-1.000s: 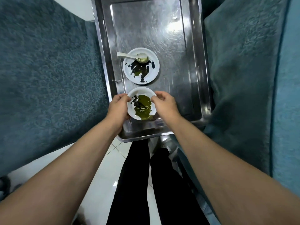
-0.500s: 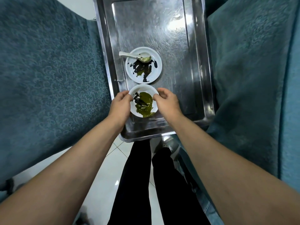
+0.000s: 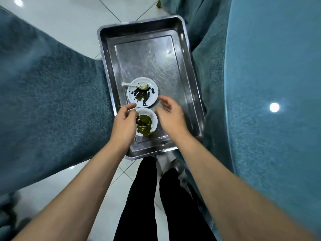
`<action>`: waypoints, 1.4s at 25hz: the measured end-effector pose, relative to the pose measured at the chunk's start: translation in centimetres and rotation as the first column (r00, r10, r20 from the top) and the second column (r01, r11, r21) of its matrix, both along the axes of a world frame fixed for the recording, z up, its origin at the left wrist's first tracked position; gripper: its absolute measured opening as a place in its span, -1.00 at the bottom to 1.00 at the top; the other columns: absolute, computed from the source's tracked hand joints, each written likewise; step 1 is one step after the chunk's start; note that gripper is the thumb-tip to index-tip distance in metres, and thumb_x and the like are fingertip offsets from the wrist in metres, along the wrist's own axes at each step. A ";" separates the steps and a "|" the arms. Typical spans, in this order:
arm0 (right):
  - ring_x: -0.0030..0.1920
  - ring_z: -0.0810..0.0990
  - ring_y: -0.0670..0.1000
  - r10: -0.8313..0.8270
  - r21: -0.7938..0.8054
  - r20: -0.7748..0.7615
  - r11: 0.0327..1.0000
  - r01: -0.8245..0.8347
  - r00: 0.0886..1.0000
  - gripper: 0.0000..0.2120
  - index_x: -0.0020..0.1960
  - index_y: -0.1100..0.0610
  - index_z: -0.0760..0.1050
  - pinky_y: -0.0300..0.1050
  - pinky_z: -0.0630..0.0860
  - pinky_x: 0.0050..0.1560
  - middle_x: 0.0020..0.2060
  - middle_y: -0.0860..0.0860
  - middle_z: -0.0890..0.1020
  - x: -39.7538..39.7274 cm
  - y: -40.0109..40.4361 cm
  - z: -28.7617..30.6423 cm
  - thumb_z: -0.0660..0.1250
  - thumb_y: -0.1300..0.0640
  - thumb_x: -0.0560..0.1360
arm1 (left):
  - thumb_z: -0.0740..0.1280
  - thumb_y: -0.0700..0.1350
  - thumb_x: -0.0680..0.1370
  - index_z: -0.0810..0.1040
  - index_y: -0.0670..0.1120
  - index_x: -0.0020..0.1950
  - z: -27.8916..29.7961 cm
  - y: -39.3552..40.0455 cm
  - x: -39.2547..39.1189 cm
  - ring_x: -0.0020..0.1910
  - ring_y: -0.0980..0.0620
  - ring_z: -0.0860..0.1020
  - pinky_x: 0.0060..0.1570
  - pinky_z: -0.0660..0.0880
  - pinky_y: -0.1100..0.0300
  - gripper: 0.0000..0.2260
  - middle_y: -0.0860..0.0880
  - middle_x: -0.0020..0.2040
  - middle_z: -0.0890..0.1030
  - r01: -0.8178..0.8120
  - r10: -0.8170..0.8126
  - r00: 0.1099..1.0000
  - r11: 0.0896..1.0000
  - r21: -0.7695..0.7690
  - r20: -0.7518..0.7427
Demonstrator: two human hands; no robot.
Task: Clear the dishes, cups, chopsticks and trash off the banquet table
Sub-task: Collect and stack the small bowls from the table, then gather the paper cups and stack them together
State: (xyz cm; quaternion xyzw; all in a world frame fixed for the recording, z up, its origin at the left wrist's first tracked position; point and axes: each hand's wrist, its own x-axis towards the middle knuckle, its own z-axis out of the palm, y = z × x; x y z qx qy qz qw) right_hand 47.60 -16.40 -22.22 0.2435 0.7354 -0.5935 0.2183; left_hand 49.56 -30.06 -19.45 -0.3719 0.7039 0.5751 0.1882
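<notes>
Head view: left hand [image 3: 124, 123] hides bowl [image 3: 147, 122] left rim.

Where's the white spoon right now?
Head view: the white spoon lies on the upper plate in the steel tray, handle sticking out over the plate's left rim, beyond the small bowl.

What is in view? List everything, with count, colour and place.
tray: one, steel, centre, between the cloths
plate: one, white with dark smears, mid-tray
spoon: one, white, bowl end on the plate, handle past its left rim
bowl: one, white with green and dark leftovers, near end of tray
cloths: teal, draped left and right
floor: white tiles, top and bottom
legs: two, black trousers, bottom centre
left hand: at the bowl's left rim, fingers loosely curled
right hand: open, right of the bowl, clear of it
</notes>
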 end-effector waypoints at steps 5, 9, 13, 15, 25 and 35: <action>0.23 0.53 -0.17 -0.019 -0.036 -0.109 0.999 0.015 0.994 -0.65 0.32 -0.09 0.52 -0.51 0.38 0.01 0.12 -0.28 0.57 1.3 2.7 7.1 0.36 0.19 0.58 | 0.23 -0.16 0.66 0.59 0.08 0.20 6.9 2.5 0.8 0.18 0.05 0.59 0.26 0.52 0.03 -0.78 0.01 0.15 0.64 -0.016 0.018 0.998 0.999 0.027 -0.065; 0.25 0.55 -0.14 -0.064 -0.028 -0.178 0.998 0.060 0.982 -0.60 0.38 -0.03 0.51 -0.41 0.44 0.17 0.25 -0.12 0.60 1.8 5.5 12.1 0.38 0.20 0.58 | 0.23 -0.18 0.66 0.60 0.06 0.19 12.6 5.0 0.9 0.21 -0.03 0.57 0.35 0.46 -0.12 -0.78 -0.04 0.16 0.63 0.036 -0.030 0.993 0.998 0.045 -0.117; 0.18 0.58 -0.15 -0.144 -0.014 -0.255 0.989 0.146 0.956 -0.60 0.37 0.02 0.53 -0.52 0.43 0.11 0.19 -0.10 0.63 2.0 9.0 16.2 0.38 0.24 0.56 | 0.21 -0.25 0.66 0.58 -0.09 0.28 17.2 8.1 0.1 0.17 0.00 0.58 0.31 0.48 0.01 -0.74 -0.10 0.19 0.64 0.117 -0.102 0.975 0.991 0.065 -0.199; 0.15 0.59 -0.13 -0.199 -0.026 -0.292 0.979 0.200 0.936 -0.61 0.37 0.07 0.54 -0.57 0.42 0.04 0.15 -0.07 0.63 2.2 11.1 18.2 0.37 0.27 0.56 | 0.20 -0.27 0.66 0.57 -0.11 0.30 19.4 9.9 -0.2 0.12 -0.01 0.56 0.14 0.49 0.12 -0.73 -0.12 0.20 0.63 0.167 -0.145 0.961 0.983 0.076 -0.236; 0.09 0.61 -0.06 -0.396 -0.027 -0.408 0.906 0.423 0.823 -0.65 0.32 0.14 0.56 -0.51 0.45 0.06 0.10 0.06 0.65 4.5 22.9 25.0 0.36 0.34 0.56 | 0.19 -0.24 0.68 0.56 -0.08 0.27 25.7 20.4 -0.3 0.14 -0.01 0.56 0.25 0.48 -0.03 -0.76 -0.07 0.18 0.62 0.324 -0.269 0.896 0.940 0.108 -0.353; -0.01 0.64 -0.18 -0.442 0.059 -0.386 0.864 0.500 0.810 -0.66 0.28 -0.04 0.60 -0.31 0.51 0.01 0.09 -0.10 0.68 -0.5 29.4 25.5 0.37 0.22 0.56 | 0.18 -0.25 0.67 0.54 -0.10 0.27 25.3 26.7 -6.3 0.07 -0.10 0.60 0.17 0.53 -0.02 -0.76 -0.12 0.10 0.66 0.432 -0.366 0.857 0.895 0.117 -0.364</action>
